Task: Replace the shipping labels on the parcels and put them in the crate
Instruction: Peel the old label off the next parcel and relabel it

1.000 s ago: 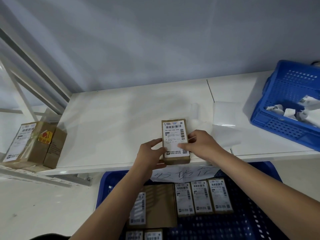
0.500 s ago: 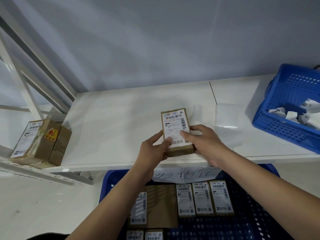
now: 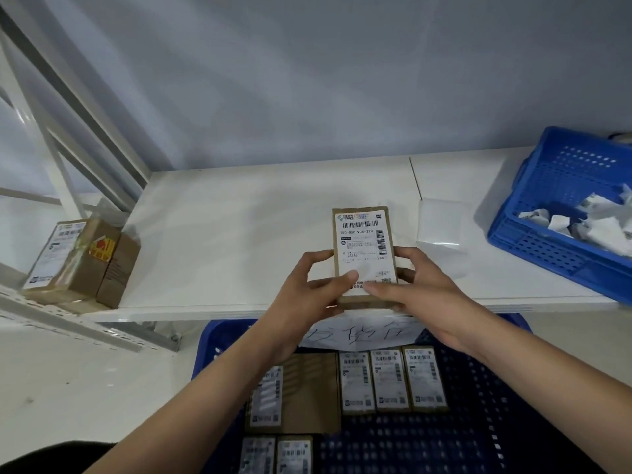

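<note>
- Both hands, left hand (image 3: 309, 289) and right hand (image 3: 415, 285), clamp the labelled parcel (image 3: 364, 254) at its near end, above the surface (image 3: 239, 234) edge.
- Its long axis points away; the crate (image 3: 478, 405) lies directly below, toward the person.

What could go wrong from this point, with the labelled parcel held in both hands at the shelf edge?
The parcel is gripped only at its near end by the left hand and right hand, above the floor crate; it might slip and land askew on the parcels already there. The label looks creased near the left thumb, so an edge may lift.
</note>
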